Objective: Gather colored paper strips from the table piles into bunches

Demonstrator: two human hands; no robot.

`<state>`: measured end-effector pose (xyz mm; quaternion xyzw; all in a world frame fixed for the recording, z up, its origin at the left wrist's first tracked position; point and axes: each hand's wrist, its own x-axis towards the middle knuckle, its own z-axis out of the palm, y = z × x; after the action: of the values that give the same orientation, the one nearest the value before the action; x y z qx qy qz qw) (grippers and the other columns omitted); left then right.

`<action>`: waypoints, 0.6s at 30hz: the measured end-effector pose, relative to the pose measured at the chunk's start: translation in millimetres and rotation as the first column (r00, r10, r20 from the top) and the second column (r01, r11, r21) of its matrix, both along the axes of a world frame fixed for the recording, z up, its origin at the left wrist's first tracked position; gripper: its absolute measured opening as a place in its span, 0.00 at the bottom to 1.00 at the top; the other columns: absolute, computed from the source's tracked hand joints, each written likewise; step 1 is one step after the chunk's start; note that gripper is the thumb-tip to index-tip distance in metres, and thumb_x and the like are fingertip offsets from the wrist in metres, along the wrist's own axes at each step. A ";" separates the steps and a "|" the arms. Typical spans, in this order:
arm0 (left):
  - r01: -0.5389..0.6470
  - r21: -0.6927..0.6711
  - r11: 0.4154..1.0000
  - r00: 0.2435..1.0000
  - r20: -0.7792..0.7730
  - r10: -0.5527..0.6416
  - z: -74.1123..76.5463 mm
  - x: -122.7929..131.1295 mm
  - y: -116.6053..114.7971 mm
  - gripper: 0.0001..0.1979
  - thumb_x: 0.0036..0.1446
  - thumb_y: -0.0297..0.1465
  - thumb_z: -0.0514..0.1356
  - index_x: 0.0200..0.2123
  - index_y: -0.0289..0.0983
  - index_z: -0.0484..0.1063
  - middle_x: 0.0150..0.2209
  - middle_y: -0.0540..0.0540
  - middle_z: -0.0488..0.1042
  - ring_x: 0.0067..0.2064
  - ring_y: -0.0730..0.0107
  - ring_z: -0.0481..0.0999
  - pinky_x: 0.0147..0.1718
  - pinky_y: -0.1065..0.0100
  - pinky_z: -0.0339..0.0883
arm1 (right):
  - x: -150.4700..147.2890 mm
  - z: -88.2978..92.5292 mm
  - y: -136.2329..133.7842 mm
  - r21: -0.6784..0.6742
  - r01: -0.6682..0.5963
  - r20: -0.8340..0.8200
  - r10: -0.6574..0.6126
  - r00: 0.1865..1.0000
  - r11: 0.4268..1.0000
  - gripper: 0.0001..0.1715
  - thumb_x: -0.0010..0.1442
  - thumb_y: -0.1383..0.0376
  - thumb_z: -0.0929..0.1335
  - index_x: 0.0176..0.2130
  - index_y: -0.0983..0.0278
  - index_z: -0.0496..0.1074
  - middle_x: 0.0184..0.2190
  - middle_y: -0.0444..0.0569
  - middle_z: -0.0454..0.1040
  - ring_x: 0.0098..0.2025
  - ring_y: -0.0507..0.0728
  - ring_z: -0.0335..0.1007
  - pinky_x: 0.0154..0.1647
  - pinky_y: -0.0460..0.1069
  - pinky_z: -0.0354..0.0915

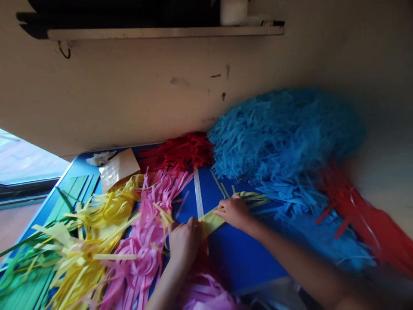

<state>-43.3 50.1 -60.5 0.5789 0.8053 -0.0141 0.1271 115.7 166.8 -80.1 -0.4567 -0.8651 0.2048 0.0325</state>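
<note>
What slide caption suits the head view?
Left hand and right hand hold a yellow fringed strip over a blue table.

L hand (186, 237) curled w/ knuckles up, R hand (235, 211) pinching, slightly further fwd, forearms (290, 254) angled in

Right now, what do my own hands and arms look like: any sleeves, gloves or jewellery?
Your left hand and right hand are both bare, without gloves. The left forearm and right forearm show no sleeve in view. I see no watch or bracelet; the picture is too blurred to rule out a ring.
</note>
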 end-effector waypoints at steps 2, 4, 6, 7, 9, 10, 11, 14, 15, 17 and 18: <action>0.033 0.064 0.997 0.999 -0.016 -0.032 4.1 1.1 -0.8 0.13 0.65 0.32 0.51 0.43 0.41 0.75 0.36 0.44 0.80 0.40 0.59 0.77 0.46 0.56 0.57 | -2.0 4.0 -0.4 0.006 0.012 0.028 -0.012 1.000 1.000 0.18 0.62 0.50 0.70 0.33 0.61 0.76 0.28 0.46 0.80 0.33 0.57 0.75 0.45 0.52 0.55; 0.148 0.154 0.977 0.989 -0.046 -0.142 9.2 2.1 -1.7 0.11 0.63 0.30 0.55 0.45 0.45 0.75 0.44 0.44 0.78 0.48 0.57 0.74 0.52 0.53 0.55 | -1.1 10.0 -1.9 0.100 0.027 0.033 -0.031 0.999 0.995 0.17 0.60 0.51 0.71 0.37 0.62 0.74 0.30 0.48 0.79 0.35 0.59 0.74 0.46 0.54 0.55; 0.298 0.201 0.933 0.954 -0.075 -0.289 13.5 2.0 -2.6 0.10 0.61 0.29 0.57 0.41 0.46 0.77 0.43 0.46 0.78 0.48 0.56 0.72 0.54 0.50 0.53 | 4.4 15.5 -4.2 0.255 0.003 -0.033 0.006 0.999 0.967 0.15 0.60 0.54 0.72 0.40 0.63 0.73 0.36 0.52 0.79 0.42 0.62 0.72 0.50 0.57 0.53; 0.362 0.205 0.909 0.932 -0.084 -0.352 15.1 1.6 -3.1 0.09 0.61 0.28 0.58 0.38 0.45 0.77 0.40 0.46 0.78 0.47 0.57 0.72 0.55 0.49 0.53 | 8.5 16.9 -5.3 0.319 -0.065 -0.080 0.095 0.992 0.946 0.13 0.60 0.57 0.71 0.41 0.63 0.73 0.40 0.53 0.78 0.45 0.62 0.70 0.51 0.57 0.52; 0.433 0.204 0.878 0.902 -0.092 -0.423 17.7 0.8 -3.8 0.08 0.59 0.26 0.58 0.36 0.43 0.77 0.37 0.47 0.79 0.46 0.57 0.73 0.56 0.47 0.51 | 17.4 16.0 -6.6 0.377 -0.297 -0.138 0.371 0.919 0.877 0.08 0.60 0.63 0.70 0.42 0.61 0.73 0.42 0.51 0.77 0.47 0.61 0.69 0.53 0.57 0.50; 0.450 0.214 0.867 0.893 -0.096 -0.440 18.9 1.0 -4.0 0.08 0.58 0.26 0.59 0.37 0.43 0.77 0.37 0.47 0.79 0.46 0.57 0.73 0.58 0.46 0.50 | 20.9 14.1 -6.6 0.375 -0.414 -0.137 0.491 0.860 0.829 0.09 0.59 0.66 0.69 0.42 0.61 0.73 0.41 0.50 0.78 0.46 0.60 0.69 0.53 0.57 0.50; 0.464 0.227 0.856 0.886 -0.096 -0.454 20.3 2.0 -4.3 0.08 0.57 0.27 0.59 0.37 0.42 0.77 0.37 0.47 0.79 0.47 0.56 0.73 0.59 0.45 0.48 | 23.3 11.9 -6.3 0.361 -0.499 -0.121 0.570 0.812 0.788 0.12 0.57 0.68 0.68 0.43 0.62 0.73 0.40 0.49 0.78 0.45 0.59 0.69 0.52 0.56 0.50; 0.474 0.250 0.844 0.881 -0.121 -0.458 25.5 9.2 -5.3 0.09 0.54 0.30 0.60 0.38 0.40 0.77 0.36 0.45 0.79 0.47 0.54 0.74 0.62 0.43 0.43 | 23.5 9.2 -3.9 0.297 -0.548 -0.049 0.585 0.809 0.782 0.16 0.57 0.70 0.66 0.46 0.64 0.73 0.42 0.52 0.79 0.45 0.60 0.70 0.50 0.57 0.51; 0.475 0.254 0.842 0.880 -0.150 -0.451 26.6 12.1 -5.2 0.09 0.54 0.30 0.59 0.38 0.39 0.77 0.36 0.44 0.80 0.47 0.54 0.75 0.62 0.42 0.42 | 22.3 10.0 -1.9 0.265 -0.549 -0.033 0.576 0.816 0.793 0.16 0.57 0.69 0.67 0.47 0.64 0.73 0.43 0.52 0.79 0.46 0.60 0.70 0.49 0.57 0.51; 0.494 0.256 0.831 0.866 -0.234 -0.442 25.8 15.9 -2.7 0.11 0.55 0.30 0.57 0.38 0.37 0.77 0.36 0.42 0.80 0.45 0.52 0.76 0.62 0.38 0.40 | 20.5 12.6 5.0 0.205 -0.539 -0.018 0.554 0.833 0.817 0.17 0.58 0.69 0.67 0.48 0.63 0.71 0.45 0.50 0.79 0.47 0.60 0.71 0.49 0.57 0.50; 0.505 0.259 0.823 0.856 -0.269 -0.440 23.4 16.6 -0.3 0.12 0.56 0.30 0.55 0.38 0.37 0.77 0.36 0.41 0.79 0.44 0.51 0.76 0.61 0.36 0.39 | 20.5 13.8 9.5 0.165 -0.537 -0.020 0.547 0.837 0.827 0.17 0.59 0.69 0.67 0.49 0.63 0.70 0.45 0.49 0.79 0.48 0.60 0.71 0.48 0.57 0.50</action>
<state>-26.7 49.8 -37.0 0.7694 0.6356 0.0285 -0.0568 136.2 176.3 -66.3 -0.1816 -0.9706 0.1538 0.0364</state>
